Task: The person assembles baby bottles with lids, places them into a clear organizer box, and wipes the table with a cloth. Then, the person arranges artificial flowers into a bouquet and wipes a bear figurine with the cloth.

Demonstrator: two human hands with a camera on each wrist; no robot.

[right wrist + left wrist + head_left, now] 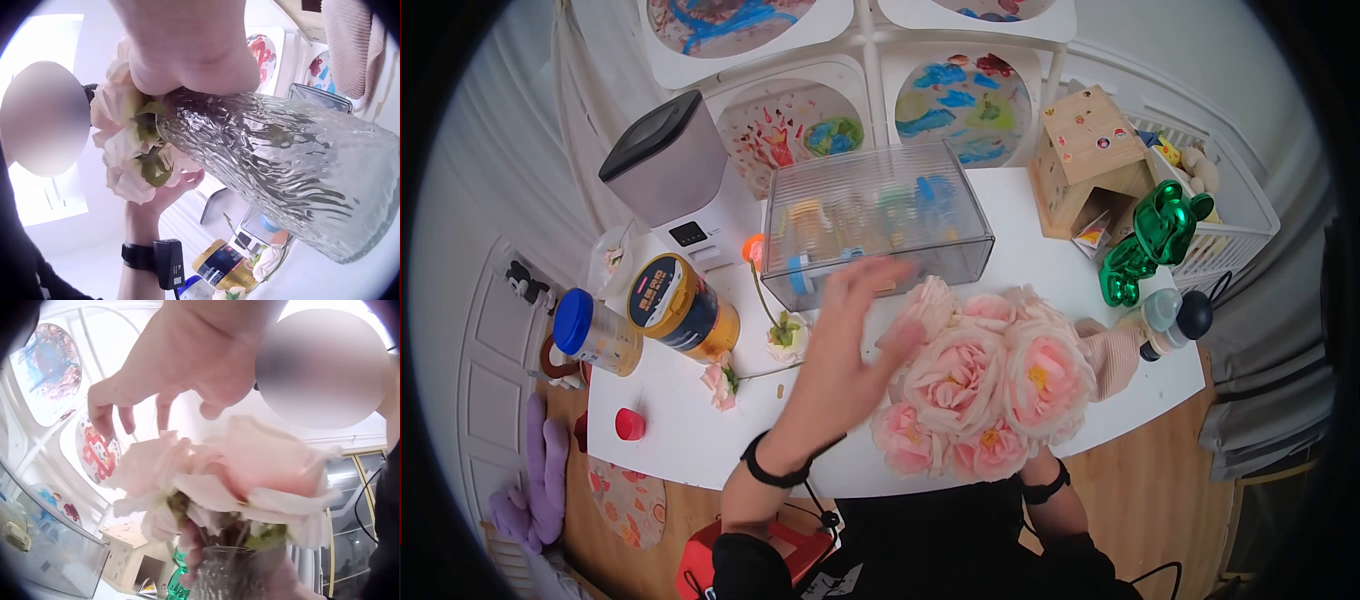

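Note:
A bunch of pale pink artificial-looking flowers (955, 375) stands in a clear ribbed glass vase (287, 169). My right hand (194, 56) grips the vase near its neck; in the head view the blooms hide most of that hand. In the right wrist view the vase appears tilted. My left hand (840, 365) hovers at the left side of the blooms, its fingers extended and loosely spread. From the left wrist, the same hand (181, 362) hangs just over the petals with nothing between the fingers. Green sepals (153, 169) show beneath the blooms.
Loose flower stems, including a white flower (788, 340) and a pink one (721, 383), lie left on the white table (670, 465). Around stand a lidded clear box (880, 225), a gold tub (683, 305), a blue-lidded jar (595, 332), a wooden house (1092, 160) and a green bear figure (1150, 245).

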